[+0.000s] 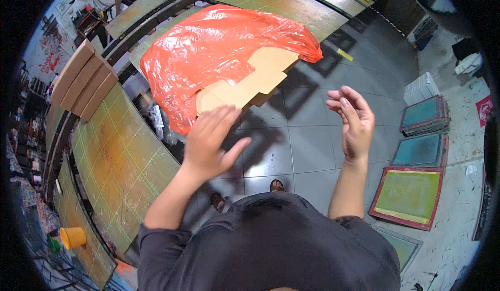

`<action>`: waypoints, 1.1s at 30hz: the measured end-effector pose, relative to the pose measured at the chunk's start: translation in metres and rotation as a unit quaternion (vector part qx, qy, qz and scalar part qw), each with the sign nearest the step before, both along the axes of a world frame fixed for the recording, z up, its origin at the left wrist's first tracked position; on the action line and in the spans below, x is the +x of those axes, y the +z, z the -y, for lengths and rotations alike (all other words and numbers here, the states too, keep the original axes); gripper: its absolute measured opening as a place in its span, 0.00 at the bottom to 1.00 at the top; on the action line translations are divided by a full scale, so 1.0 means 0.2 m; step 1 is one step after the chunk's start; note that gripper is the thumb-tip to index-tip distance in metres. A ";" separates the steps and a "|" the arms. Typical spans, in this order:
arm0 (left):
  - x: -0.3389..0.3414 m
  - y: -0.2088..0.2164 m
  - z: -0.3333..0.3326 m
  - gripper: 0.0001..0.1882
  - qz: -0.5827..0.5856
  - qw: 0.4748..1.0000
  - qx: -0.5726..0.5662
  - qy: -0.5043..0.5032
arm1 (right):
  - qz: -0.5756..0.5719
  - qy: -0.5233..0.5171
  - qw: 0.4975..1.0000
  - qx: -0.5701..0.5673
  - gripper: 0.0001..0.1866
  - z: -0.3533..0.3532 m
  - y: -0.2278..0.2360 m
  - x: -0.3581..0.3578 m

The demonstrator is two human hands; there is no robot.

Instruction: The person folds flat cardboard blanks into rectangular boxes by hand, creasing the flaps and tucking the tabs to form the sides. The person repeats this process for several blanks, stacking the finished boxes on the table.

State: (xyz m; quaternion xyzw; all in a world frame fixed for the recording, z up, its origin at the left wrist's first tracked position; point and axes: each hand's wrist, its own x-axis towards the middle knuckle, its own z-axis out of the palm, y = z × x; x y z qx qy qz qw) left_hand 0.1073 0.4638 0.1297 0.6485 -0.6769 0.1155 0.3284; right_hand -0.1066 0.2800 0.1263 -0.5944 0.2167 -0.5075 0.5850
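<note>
Fingers [223, 115] of the left hand [204, 144] reach forward straight, thumb spread, by the card [237, 89], touch unclear; the right hand [356, 122] is raised, empty, half-curled. Partly in a bag [192, 51] on the counter [284, 2], the card runs lengthwise from lower left to upper right.

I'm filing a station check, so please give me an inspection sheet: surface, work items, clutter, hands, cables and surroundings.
Surface: green gridded board with orange-brown stains.
Work items: red plastic bag, crumpled; tan cardboard shows along its near side, though whether inside it is unclear.
Clutter: brown boxes stacked at left; yellow tub at lower left.
Hands: left hand open, at the cardboard's near edge, contact uncertain; right hand loosely open, holding nothing.
Cables: none clearly made out.
Surroundings: grey tiled floor; framed panels along the right wall; another person at upper left.
</note>
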 end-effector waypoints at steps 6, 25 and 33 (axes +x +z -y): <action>-0.03 -0.25 0.26 0.17 0.081 0.973 0.062 0.208 | -0.053 0.008 0.997 0.055 0.14 0.14 -0.03 -0.31; -0.63 -0.24 0.06 0.17 0.004 0.982 -0.129 0.137 | 0.007 0.273 0.899 0.342 0.19 0.15 -0.18 -0.01; -0.58 -0.06 -0.07 0.13 -0.290 0.882 -0.305 0.214 | 0.114 0.355 0.866 0.333 0.25 0.39 -0.03 -0.32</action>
